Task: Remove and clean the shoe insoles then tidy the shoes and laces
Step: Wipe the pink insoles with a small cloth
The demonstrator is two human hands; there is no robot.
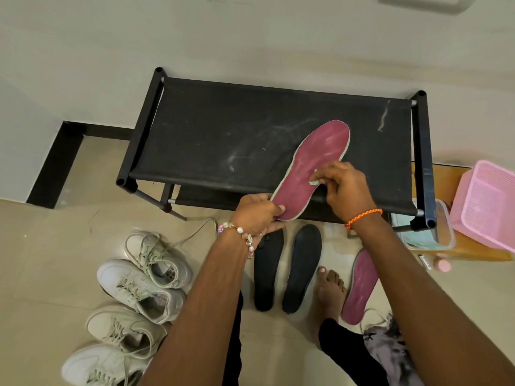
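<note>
Four white sneakers (139,299) sit on the floor well left of and below the left hand, laces loose, one lace trailing toward the bench. Left hand (257,214), beaded bracelet on the wrist, grips the heel end of a pink insole (312,168), thumb on top. Insole is held tilted over the front edge of the black fabric bench (237,135), toe end pointing up and right. Two black insoles (287,270) lie side by side on the floor just below both hands. Right hand (347,188), orange thread band on the wrist, pinches a small pale wipe (316,181) against the insole's mid part. Second pink insole (359,288) lies on the floor below the right hand, beside a bare foot. Clear container (443,232) and pink basket (487,207) sit right of the right hand.
</note>
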